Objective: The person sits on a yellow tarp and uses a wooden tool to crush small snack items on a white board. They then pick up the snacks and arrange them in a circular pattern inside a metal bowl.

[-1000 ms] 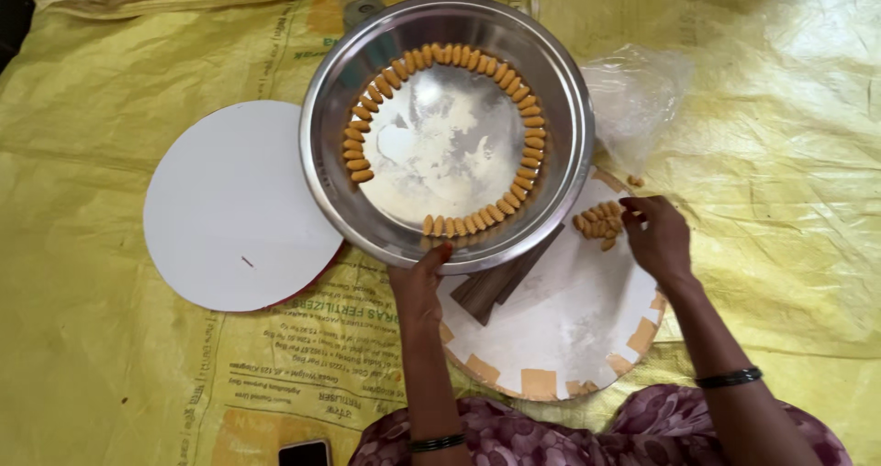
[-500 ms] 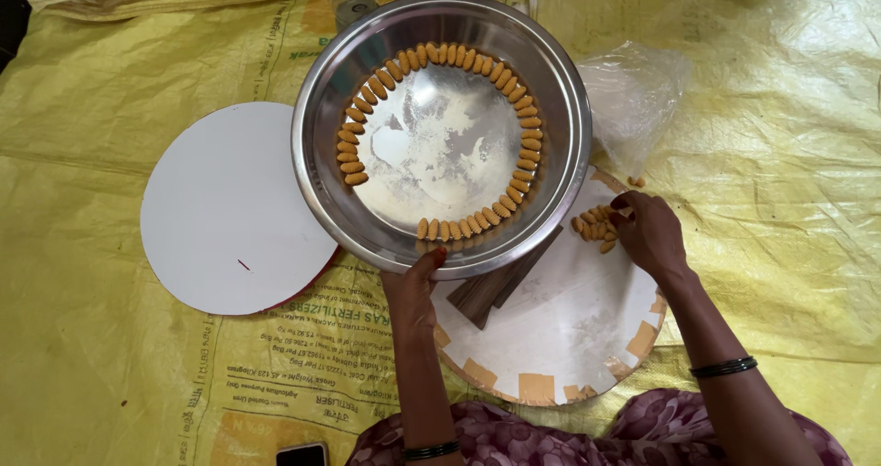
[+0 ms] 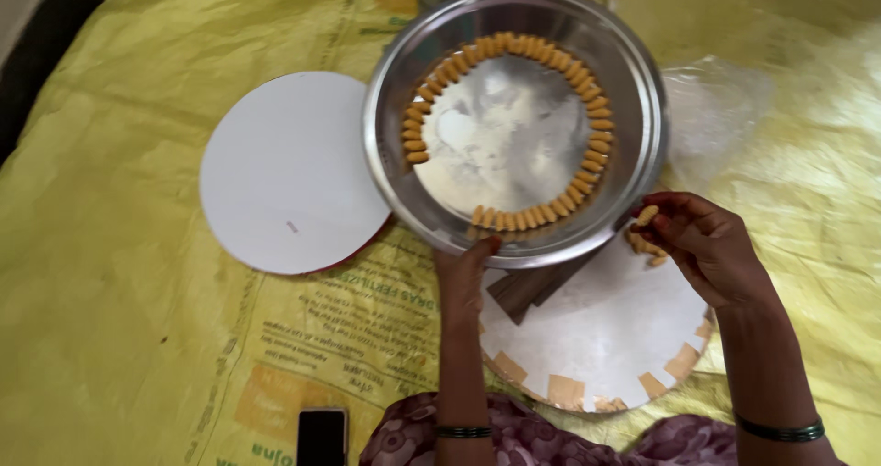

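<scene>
At the far left we see a dark strip (image 3: 37, 53) past the edge of the yellow sheet (image 3: 119, 273), and we cannot tell what it is. The sheet is a big plastic sack laid flat, with green and orange printing near the bottom that is upside down to us. A black phone (image 3: 322, 437) lies on it, cut off by the bottom edge. Above it lies a round white board (image 3: 289, 172), flat, with a thin red rim peeking out underneath.

Next comes the big shiny metal bowl (image 3: 514, 122). Small orange pieces (image 3: 541, 214) stand side by side in a ring inside it, with a gap on the lower left. The bowl sits on top of a second white board (image 3: 601, 333) and hides a good part of it. That board has tan tape squares along its lower edge. A dark brown thing (image 3: 532, 287) pokes out from under the bowl; we cannot tell what it is.

Our left hand (image 3: 463, 273) has its fingertips on the near rim of the bowl. Our right hand (image 3: 711, 246) pinches one orange piece (image 3: 647, 216) just beside the bowl's rim. A few more pieces (image 3: 642, 248) lie half hidden under it. A clear plastic bag (image 3: 716, 108) lies at the right, hard to see.
</scene>
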